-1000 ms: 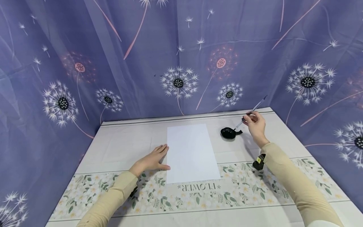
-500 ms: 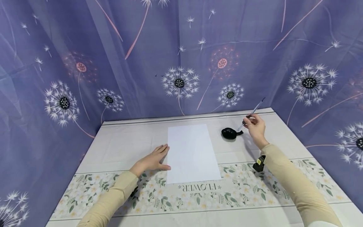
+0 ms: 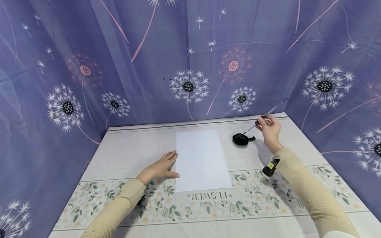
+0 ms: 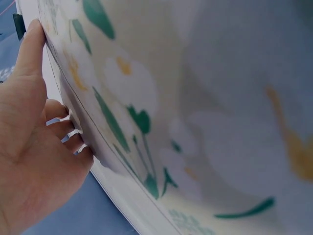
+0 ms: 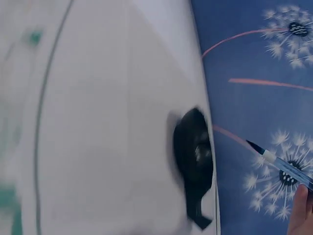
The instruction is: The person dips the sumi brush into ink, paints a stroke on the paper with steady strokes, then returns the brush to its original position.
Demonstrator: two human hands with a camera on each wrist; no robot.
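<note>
A white sheet of paper [image 3: 202, 162] lies on the tablecloth. My left hand [image 3: 159, 168] rests at its left edge, fingers extended and thumb spread, fingertips just overlapping the sheet. Between thumb and fingers, my right hand [image 3: 270, 130] pinches a writing brush [image 3: 251, 128] with a pale shaft and dark tip. The brush slants down leftward, its tip close over a small black ink dish [image 3: 240, 139]. In the right wrist view the dish [image 5: 193, 152] shows a shiny hollow and a tail-like handle, and the dark brush tip [image 5: 255, 147] points toward it.
The table wears a white cloth [image 3: 134, 140] with a floral band and the printed word "FLOWER" [image 3: 209, 195]. Blue curtains [image 3: 143, 92] with dandelion prints hang behind the table and at both sides. A black wrist camera [image 3: 270, 168] hangs beneath the right sleeve.
The brush tip shifts slightly right past the dish's edge, then back left over the dish as the brush leans flatter. The left hand and paper stay in place.
</note>
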